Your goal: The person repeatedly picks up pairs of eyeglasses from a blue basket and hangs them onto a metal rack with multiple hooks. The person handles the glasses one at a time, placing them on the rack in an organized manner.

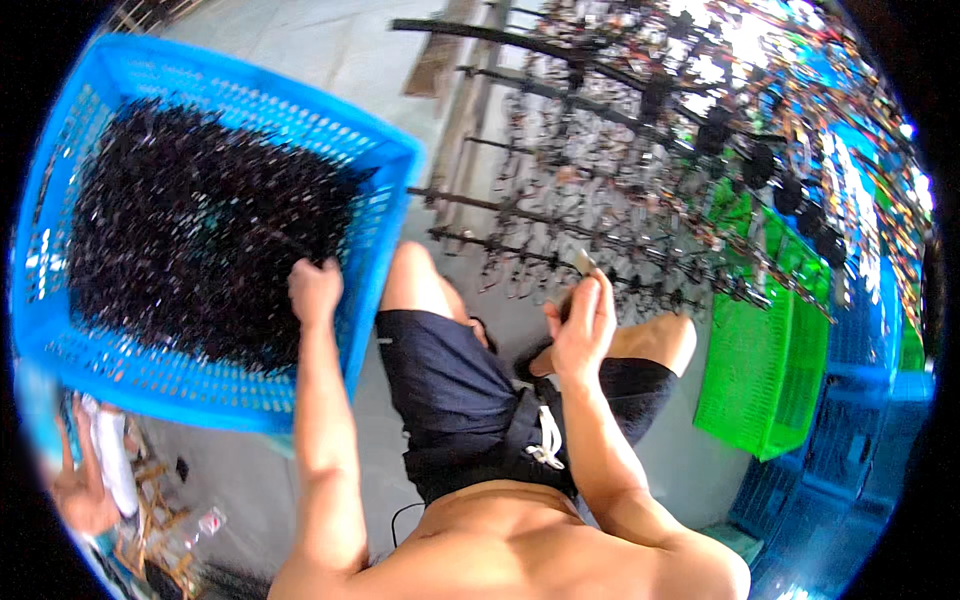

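Note:
At the left, a large blue plastic basket [395, 215] holds a heap of small thin black pieces [200, 230]. My left hand [316, 290] is over the heap's right side, fingers curled closed; what they grip is too small to make out. My right hand [583, 330] is raised above my knee, close to the lower bars of a rack [560, 220]. Its fingers are pressed together, with a small pale thing at their tips that I cannot name. Rows of little hooked or clipped parts hang along the rack's dark bars.
To the right stand a green plastic crate [760, 400] and stacked blue crates [850, 430]. More colourful small parts hang at the upper right [800, 110]. Another person [90, 490] is at the lower left, near some wooden furniture [150, 510].

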